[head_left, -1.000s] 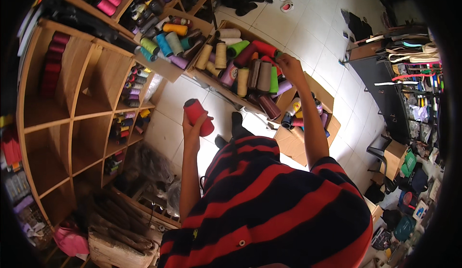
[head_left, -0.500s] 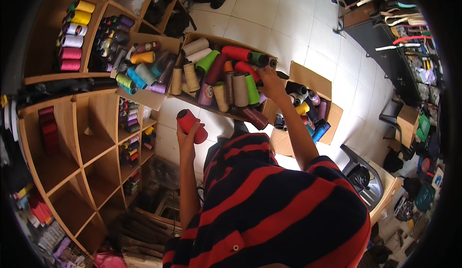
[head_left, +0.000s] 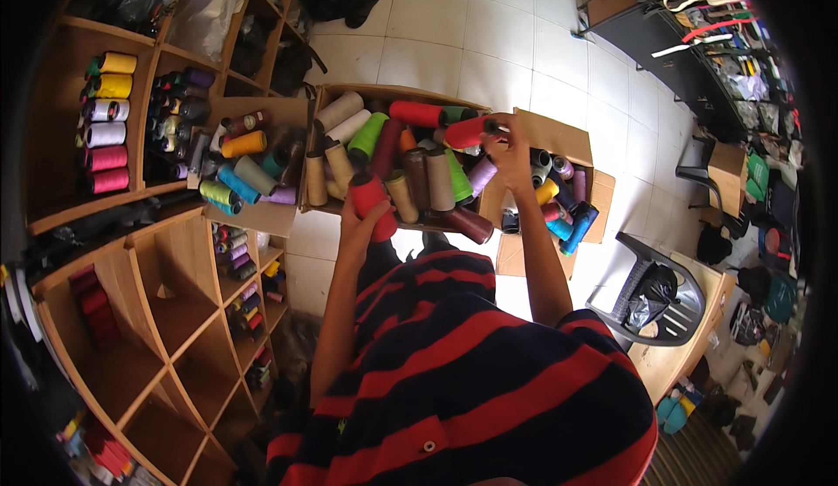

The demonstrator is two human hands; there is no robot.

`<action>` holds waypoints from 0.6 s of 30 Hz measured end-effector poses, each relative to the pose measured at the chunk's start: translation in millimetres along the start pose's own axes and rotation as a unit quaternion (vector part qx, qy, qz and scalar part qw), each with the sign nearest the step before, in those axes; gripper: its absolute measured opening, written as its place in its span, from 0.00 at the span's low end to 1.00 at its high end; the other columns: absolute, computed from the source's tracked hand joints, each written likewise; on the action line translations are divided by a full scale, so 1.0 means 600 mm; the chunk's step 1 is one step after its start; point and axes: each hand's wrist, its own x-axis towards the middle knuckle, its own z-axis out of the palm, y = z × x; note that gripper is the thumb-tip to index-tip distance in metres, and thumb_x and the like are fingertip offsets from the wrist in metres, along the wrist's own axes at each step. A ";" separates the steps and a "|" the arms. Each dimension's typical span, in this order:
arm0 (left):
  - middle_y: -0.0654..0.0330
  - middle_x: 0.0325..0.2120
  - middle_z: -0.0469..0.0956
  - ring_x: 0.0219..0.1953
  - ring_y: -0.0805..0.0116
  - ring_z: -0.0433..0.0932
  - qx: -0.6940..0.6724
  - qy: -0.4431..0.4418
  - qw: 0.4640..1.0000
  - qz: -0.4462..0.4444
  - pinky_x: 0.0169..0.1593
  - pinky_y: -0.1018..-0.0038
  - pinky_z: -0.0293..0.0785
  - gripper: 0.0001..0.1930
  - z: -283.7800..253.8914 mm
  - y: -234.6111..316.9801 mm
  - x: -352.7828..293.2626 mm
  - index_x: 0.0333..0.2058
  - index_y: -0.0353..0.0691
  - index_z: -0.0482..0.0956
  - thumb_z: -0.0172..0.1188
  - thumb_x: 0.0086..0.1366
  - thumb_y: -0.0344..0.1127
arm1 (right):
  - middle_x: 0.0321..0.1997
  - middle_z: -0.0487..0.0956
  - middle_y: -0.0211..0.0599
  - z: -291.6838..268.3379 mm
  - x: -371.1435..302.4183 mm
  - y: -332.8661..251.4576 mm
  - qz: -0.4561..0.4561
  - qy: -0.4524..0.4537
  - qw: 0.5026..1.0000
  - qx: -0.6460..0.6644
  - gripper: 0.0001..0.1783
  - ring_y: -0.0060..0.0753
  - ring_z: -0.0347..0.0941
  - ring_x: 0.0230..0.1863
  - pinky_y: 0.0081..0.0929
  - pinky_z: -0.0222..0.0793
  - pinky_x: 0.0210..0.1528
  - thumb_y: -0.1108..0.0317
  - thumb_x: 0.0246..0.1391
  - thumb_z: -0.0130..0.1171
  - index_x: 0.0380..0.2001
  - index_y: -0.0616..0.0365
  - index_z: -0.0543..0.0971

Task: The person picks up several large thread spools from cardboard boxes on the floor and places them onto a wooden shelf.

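My left hand (head_left: 360, 231) is closed around a red thread cone (head_left: 370, 200), held at the near edge of a long cardboard box (head_left: 406, 91). At the right end of this box, my right hand (head_left: 512, 161) grips the end of another red thread cone (head_left: 464, 133), which lies tilted over the pile. Around it in the box are a bright green cone (head_left: 457, 176), a grey-beige cone (head_left: 439, 181), a lilac cone (head_left: 481, 174) and a dark maroon cone (head_left: 469, 225). A further red cone (head_left: 416, 113) lies along the far side.
An open carton (head_left: 552, 137) of mixed cones stands to the right. More cones lie on a cardboard flap (head_left: 253, 221) at the left. Wooden shelves (head_left: 131, 355) line the left side, and a grey plastic chair (head_left: 650, 290) stands at the right beside a wooden table (head_left: 698, 316).
My left hand has brought its red cone rightward to the box's near edge. My right hand has taken hold of a red cone in the box and lifted its end. The view has shifted slightly.
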 end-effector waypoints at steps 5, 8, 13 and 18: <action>0.57 0.45 0.73 0.47 0.69 0.73 0.039 -0.100 0.994 -0.026 0.49 0.73 0.71 0.33 -0.026 0.011 0.047 0.57 0.37 0.62 0.67 0.55 0.35 | 0.38 0.77 0.43 0.022 0.013 -0.042 0.054 0.069 0.938 0.336 0.21 0.36 0.75 0.41 0.31 0.69 0.50 0.55 0.58 0.48 0.47 0.60 0.69; 0.58 0.45 0.72 0.46 0.70 0.73 0.053 -0.153 0.987 -0.025 0.49 0.73 0.71 0.33 -0.043 0.026 0.064 0.57 0.37 0.62 0.67 0.55 0.35 | 0.36 0.78 0.44 0.038 0.037 -0.065 0.279 -0.030 0.934 0.222 0.23 0.37 0.75 0.28 0.30 0.75 0.32 0.51 0.59 0.45 0.46 0.61 0.69; 0.58 0.45 0.72 0.45 0.71 0.73 0.077 -0.185 0.979 -0.018 0.48 0.73 0.71 0.33 -0.090 0.059 0.063 0.57 0.38 0.62 0.67 0.55 0.35 | 0.32 0.79 0.44 0.081 0.067 -0.096 0.414 -0.166 0.895 0.012 0.25 0.34 0.72 0.16 0.27 0.74 0.18 0.48 0.59 0.47 0.46 0.60 0.68; 0.58 0.43 0.73 0.43 0.70 0.74 0.059 -0.165 0.984 -0.027 0.47 0.73 0.72 0.32 -0.152 0.059 0.060 0.56 0.38 0.63 0.66 0.55 0.34 | 0.28 0.78 0.40 0.102 0.078 -0.079 0.433 -0.176 0.884 -0.002 0.25 0.32 0.71 0.16 0.25 0.73 0.18 0.46 0.58 0.49 0.47 0.56 0.72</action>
